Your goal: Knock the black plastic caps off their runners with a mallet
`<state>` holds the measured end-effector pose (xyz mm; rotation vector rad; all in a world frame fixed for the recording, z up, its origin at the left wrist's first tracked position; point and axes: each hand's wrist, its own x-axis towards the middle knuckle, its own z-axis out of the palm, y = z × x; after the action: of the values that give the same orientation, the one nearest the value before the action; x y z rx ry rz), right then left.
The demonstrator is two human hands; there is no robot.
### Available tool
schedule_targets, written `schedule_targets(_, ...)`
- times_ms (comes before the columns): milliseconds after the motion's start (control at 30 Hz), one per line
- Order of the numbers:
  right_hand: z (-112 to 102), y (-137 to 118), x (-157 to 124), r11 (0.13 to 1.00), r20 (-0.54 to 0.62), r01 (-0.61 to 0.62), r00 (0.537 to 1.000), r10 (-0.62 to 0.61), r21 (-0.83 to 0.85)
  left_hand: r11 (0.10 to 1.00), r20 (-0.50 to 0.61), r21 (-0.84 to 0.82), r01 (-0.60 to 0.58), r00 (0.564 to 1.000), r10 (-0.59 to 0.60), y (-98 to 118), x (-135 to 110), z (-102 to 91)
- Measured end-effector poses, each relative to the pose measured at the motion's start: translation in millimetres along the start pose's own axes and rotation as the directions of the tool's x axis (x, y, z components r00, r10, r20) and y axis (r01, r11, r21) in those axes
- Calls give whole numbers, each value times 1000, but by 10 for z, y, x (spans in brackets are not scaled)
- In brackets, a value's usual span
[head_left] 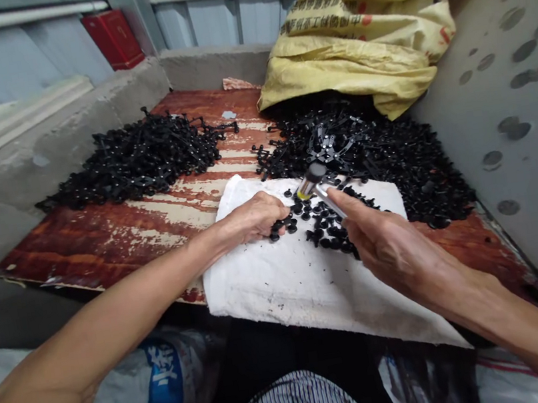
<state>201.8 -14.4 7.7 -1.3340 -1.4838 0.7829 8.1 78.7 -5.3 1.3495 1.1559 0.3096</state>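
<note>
My left hand [261, 215] is closed at the left side of a white cloth, its fingers pinching small black parts [286, 224] with round ends. My right hand [379, 229] is wrapped around the silver handle of a small hammer [314, 181]. The hammer's head is black at one end and yellowish at the other, and it hangs tilted just right of my left hand. Under and beside it, loose black round-ended pieces [327, 228] lie scattered on the white cloth [261, 283]. Fingers partly hide the held parts.
On the worn red board [101, 230], a heap of black parts [141, 156] lies to the left. Another heap [394, 156] spreads to the right, beneath a yellow woven sack [350, 34]. A red box [113, 39] stands on the concrete ledge; a spotted panel [515, 124] borders the right.
</note>
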Motion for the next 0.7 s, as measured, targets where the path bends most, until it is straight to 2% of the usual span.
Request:
schedule_targets(100,-12,-44,13,992,56,-40,997,47,-117,1000,9,-2,29,1000,-29,27,-53,-23)
schedule_targets(167,-5,-47,11,986,95,-85,990,100,-146,1000,102,-14,-3,995,5,34,-116,-29)
schedule_targets(267,52,-11,-2,984,154,-159,973,171,-85,998,252,3,-60,966,57,54,-235,3)
schedule_targets(333,114,17,-26,977,201,-212,956,215,-37,993,299,45,-110,950,91,62,-308,34)
schedule_targets(400,168,34,-70,966,226,-259,942,250,12,978,262,104,-182,953,150,42,-369,41)
schedule_targets(433,185,40,-99,959,221,-280,938,265,36,967,209,131,-218,960,188,15,-399,31)
schedule_targets(500,196,49,-163,948,177,-309,940,291,81,958,32,162,-239,971,237,-70,-461,-11)
schedule_targets(567,189,67,-222,941,111,-317,946,304,120,973,-130,135,-185,971,202,-179,-522,-56)
schedule_targets(600,186,80,-247,940,81,-315,948,306,134,982,-156,106,-155,973,170,-232,-548,-68)
schedule_targets(700,210,125,-300,942,34,-298,955,296,152,984,-84,62,-167,981,172,-326,-587,-43)
